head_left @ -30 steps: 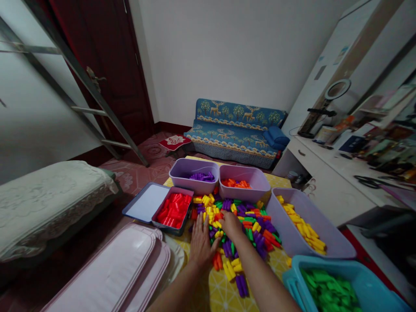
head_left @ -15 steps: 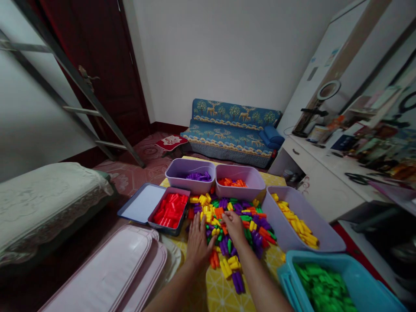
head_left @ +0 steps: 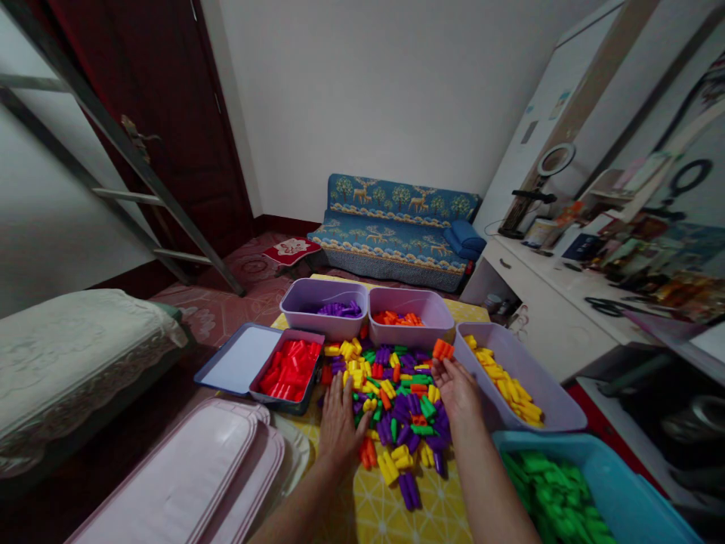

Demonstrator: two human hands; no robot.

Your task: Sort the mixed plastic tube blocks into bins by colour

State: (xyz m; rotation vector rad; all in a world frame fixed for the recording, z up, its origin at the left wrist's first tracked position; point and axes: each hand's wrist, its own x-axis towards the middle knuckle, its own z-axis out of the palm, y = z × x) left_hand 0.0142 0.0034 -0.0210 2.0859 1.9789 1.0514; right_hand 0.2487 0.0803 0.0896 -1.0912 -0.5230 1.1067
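Observation:
My right hand (head_left: 458,387) is closed on a few orange plastic pieces (head_left: 442,349), held up at the right side of the mixed pile. Fingers spread, my left hand (head_left: 340,415) rests flat at the pile's left edge, against some yellow pieces. The mixed pile (head_left: 402,412) of small purple, yellow, green and orange plastic pieces covers the middle of the yellow patterned table. Behind it stand a lilac bin with purple pieces (head_left: 340,310) and a lilac bin with orange pieces (head_left: 399,319).
Left of the pile sits an open box of red pieces (head_left: 291,370). On the right are a lilac bin of yellow pieces (head_left: 510,385) and a teal bin of green pieces (head_left: 558,483). Pink lids (head_left: 186,468) lie at the front left. A blue sofa (head_left: 396,227) stands behind.
My right hand has moved right and up from the middle of the pile, carrying the orange pieces. My left hand stays at the pile's left edge. The view has shifted slightly.

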